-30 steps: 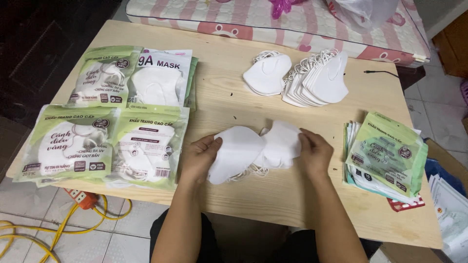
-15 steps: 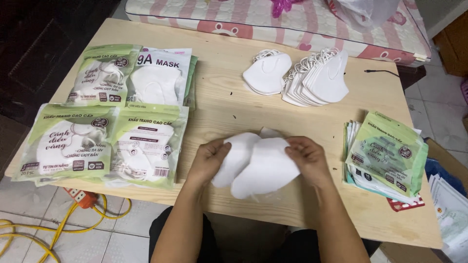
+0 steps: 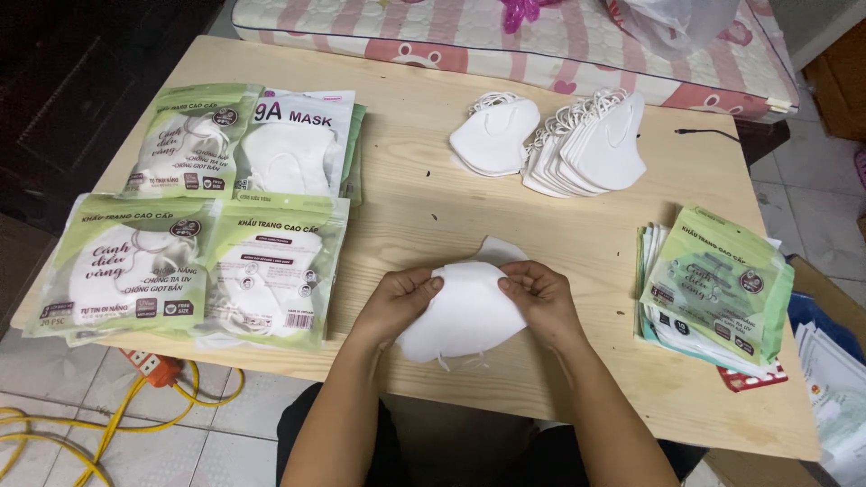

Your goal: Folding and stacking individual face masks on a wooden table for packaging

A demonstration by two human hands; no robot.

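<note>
Both hands hold a small stack of folded white face masks (image 3: pixel 465 311) just above the near middle of the wooden table (image 3: pixel 424 198). My left hand (image 3: pixel 397 302) pinches the stack's left edge. My right hand (image 3: pixel 541 298) grips its right edge. Thin ear loops hang from the bottom of the stack. A corner of another mask peeks out behind it.
Loose white masks lie in two piles at the back: a small pile (image 3: pixel 494 135) and a fanned row (image 3: pixel 591 144). Filled green mask packets (image 3: pixel 203 212) cover the left side. Empty green packets (image 3: pixel 713 289) are stacked at the right. An orange power strip (image 3: pixel 149 368) lies on the floor.
The two separate masks held apart have been brought together into one stack. Both hands have closed in toward the centre and slid slightly nearer to me.
</note>
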